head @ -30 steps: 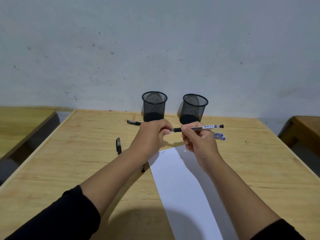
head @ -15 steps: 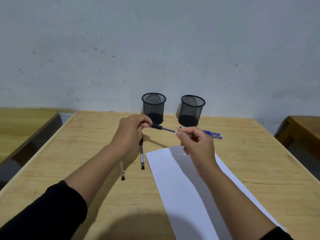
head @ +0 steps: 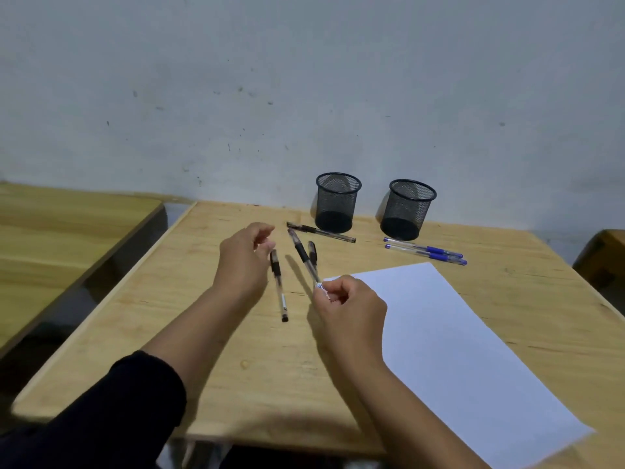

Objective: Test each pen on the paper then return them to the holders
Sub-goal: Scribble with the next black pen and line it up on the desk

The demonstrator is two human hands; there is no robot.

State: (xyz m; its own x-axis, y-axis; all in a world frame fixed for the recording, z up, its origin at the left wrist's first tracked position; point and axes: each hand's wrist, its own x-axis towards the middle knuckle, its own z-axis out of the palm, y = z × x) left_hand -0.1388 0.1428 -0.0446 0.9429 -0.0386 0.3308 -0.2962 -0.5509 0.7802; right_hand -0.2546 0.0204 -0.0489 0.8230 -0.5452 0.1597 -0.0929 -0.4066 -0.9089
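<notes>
My right hand (head: 351, 306) pinches the near end of a black pen (head: 303, 255), which slants up and away to the left above the table. My left hand (head: 245, 262) hovers just left of it, fingers loosely apart, with nothing visible in it. A black pen (head: 280, 289) lies on the table beside my left hand. Another black pen (head: 313, 253) is partly hidden behind the held one. A third black pen (head: 324, 232) lies in front of the left mesh holder (head: 338, 201). Two blue pens (head: 426, 252) lie near the right mesh holder (head: 408, 208). White paper (head: 456, 340) lies to the right.
Everything sits on a wooden table (head: 203, 333) against a grey wall. Both holders look empty. Another wooden table (head: 67, 225) stands to the left across a gap. The corner of a third table (head: 602, 255) shows at the right edge.
My left hand has let go of the pen's end and drawn away to the left. My right hand now holds the pen alone, lower and pointing away. The view has shifted left.
</notes>
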